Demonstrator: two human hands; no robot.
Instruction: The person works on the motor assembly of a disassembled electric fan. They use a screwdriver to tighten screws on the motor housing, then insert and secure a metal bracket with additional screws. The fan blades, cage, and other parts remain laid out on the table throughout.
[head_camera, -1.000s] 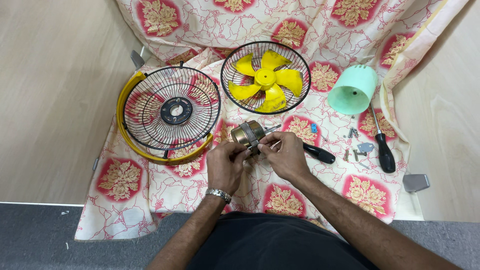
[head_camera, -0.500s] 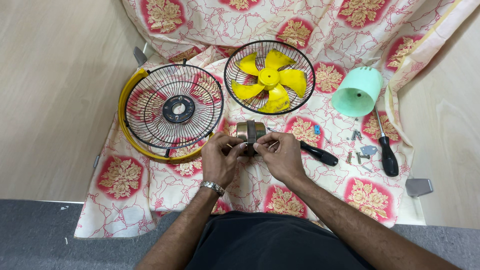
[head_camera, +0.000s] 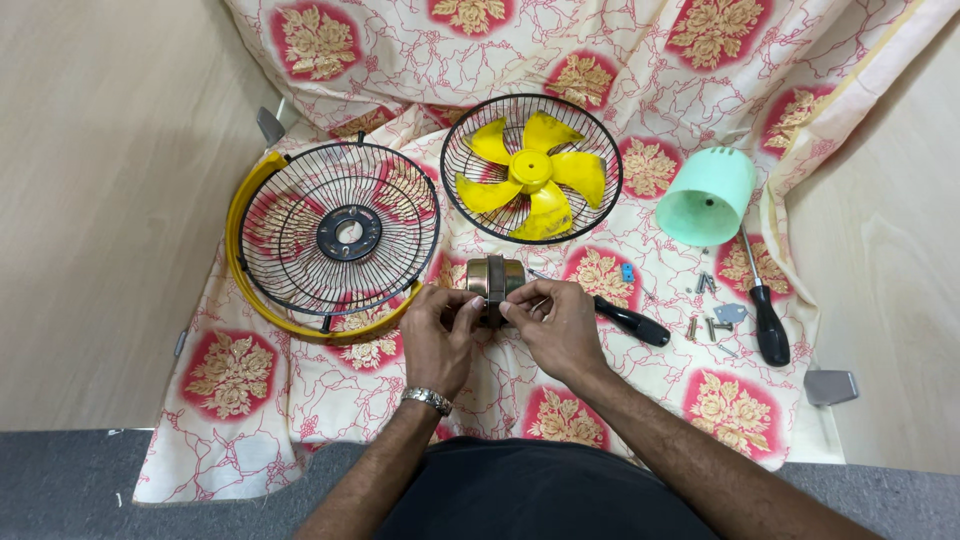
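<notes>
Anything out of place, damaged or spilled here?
Nothing looks damaged. Loose screws lie scattered on the cloth beside two screwdrivers; both hands grip the motor.

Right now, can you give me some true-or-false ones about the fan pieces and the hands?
1. Both hands, the left hand and the right hand, are on the metal fan motor. True.
2. The yellow fan blade lies in the grille with the yellow rim. False: it lies in the other black wire grille, the one further from the person.
3. The mint green cover stands to the left of both grilles. False: it is on the right side.
4. A black-handled screwdriver lies on the cloth near some loose screws. True.
5. The left wrist wears a metal bracelet. True.
</notes>
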